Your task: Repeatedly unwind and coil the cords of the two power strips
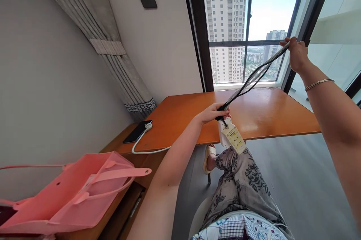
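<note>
A pink bag gaped open at the left, its bottom hidden. Past it, a flat black thing and a white cord lay on the brown table. The left hand held the dark cords just above a yellow label, and the right hand gripped their far end before the window.
</note>
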Demonstrator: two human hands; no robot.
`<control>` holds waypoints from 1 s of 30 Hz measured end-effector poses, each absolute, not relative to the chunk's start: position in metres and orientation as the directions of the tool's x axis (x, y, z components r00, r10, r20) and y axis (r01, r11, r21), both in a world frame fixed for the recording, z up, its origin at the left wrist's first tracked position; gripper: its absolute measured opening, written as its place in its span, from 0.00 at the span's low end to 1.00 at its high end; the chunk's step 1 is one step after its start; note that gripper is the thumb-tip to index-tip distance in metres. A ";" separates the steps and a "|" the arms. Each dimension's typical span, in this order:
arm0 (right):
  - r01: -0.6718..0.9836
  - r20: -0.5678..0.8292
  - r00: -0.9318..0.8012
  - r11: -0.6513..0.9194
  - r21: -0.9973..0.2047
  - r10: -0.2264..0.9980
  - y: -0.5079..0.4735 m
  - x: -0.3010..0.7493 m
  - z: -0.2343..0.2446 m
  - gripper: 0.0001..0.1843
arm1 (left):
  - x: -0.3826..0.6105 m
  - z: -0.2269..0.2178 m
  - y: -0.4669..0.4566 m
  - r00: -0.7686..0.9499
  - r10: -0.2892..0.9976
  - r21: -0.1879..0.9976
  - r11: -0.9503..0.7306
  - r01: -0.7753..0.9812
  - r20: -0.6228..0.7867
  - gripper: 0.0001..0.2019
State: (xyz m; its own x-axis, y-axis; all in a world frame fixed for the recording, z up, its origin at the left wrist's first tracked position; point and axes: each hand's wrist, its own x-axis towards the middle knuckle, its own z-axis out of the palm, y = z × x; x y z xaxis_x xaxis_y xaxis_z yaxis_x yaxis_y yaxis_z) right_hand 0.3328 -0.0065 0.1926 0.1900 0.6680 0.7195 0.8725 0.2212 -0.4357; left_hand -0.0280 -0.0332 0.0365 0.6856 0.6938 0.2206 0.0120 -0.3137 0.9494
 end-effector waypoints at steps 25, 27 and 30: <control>0.589 -0.243 -0.767 0.802 0.104 0.595 -0.120 0.200 0.088 0.07 | -0.011 0.038 0.000 0.150 0.959 0.971 -0.236 -0.037 0.239 0.14; 0.540 -0.232 -0.839 0.808 -0.237 0.493 -0.118 0.186 0.115 0.10 | -0.003 0.037 -0.008 0.206 0.938 0.957 -0.288 0.011 0.280 0.13; 0.445 -0.186 -0.875 0.590 -0.673 0.447 -0.104 0.175 0.140 0.14 | 0.009 0.039 -0.021 0.324 0.876 0.918 -0.394 0.049 0.358 0.12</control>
